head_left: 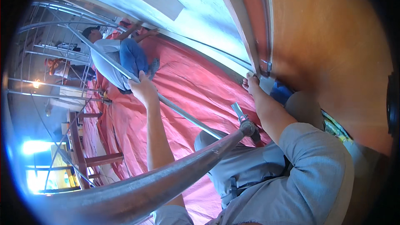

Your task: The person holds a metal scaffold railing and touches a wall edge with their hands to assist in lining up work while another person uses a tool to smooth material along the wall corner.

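My left hand [143, 90] is wrapped round a thin metal scaffold brace [183, 113], which slants from the upper left down to my knees. Further right, my right hand [251, 84] is closed, its fingers bent against the foot of the wall beside the door frame [241, 25]. Whatever those fingers hold is too small to make out. A pale flat piece [267, 85] shows just beside that wrist. Under both hands spreads a red plastic sheet [187, 73]. A thick metal scaffold tube [166, 183] crosses close in front of me, with a clamp [246, 127] at its end.
An orange-brown wooden panel [333, 50] stands at the right. At the far left rises metal scaffolding [54, 52], above a reddish wooden frame [83, 158]. A co-worker in a grey shirt [106, 56] crouches along the wall; another person [62, 68] is behind the scaffold.
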The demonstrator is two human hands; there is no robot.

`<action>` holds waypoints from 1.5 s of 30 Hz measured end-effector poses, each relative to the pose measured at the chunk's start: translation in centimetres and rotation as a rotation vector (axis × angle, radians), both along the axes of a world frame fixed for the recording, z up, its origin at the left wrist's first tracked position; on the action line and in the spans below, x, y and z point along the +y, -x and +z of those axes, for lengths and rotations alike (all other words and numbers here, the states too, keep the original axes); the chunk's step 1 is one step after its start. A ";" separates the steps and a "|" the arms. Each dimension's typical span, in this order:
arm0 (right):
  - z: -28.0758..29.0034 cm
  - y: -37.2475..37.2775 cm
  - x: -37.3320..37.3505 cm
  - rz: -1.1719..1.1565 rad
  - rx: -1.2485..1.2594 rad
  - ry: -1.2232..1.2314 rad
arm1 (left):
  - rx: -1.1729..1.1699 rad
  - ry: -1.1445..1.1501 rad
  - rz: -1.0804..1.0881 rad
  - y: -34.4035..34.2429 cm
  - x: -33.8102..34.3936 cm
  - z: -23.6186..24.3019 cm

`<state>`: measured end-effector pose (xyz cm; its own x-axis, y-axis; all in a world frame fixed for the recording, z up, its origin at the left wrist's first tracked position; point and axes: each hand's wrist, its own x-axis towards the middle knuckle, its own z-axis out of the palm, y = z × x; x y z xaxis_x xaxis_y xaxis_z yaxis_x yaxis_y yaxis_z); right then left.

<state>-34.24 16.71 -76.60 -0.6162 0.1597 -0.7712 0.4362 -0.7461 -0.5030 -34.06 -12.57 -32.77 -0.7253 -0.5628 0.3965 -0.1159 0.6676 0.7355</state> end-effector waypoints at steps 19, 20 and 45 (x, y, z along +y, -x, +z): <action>0.2 -1.1 1.4 -0.028 0.031 -0.037 | 0.167 -0.205 -0.217 -1.0 1.5 -0.4; 0.0 -1.1 1.1 -0.022 0.051 -0.041 | 0.168 -0.214 -0.230 -0.9 1.1 -0.3; 1.3 -1.8 -0.5 -0.171 0.112 -0.103 | 0.140 -0.254 -0.279 -2.0 2.2 0.8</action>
<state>-32.40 16.17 -75.31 -0.6538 0.3440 -0.6740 0.2448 -0.7466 -0.6186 -32.05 -10.36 -31.95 -0.8127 -0.4451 0.3761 0.1571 0.4541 0.8770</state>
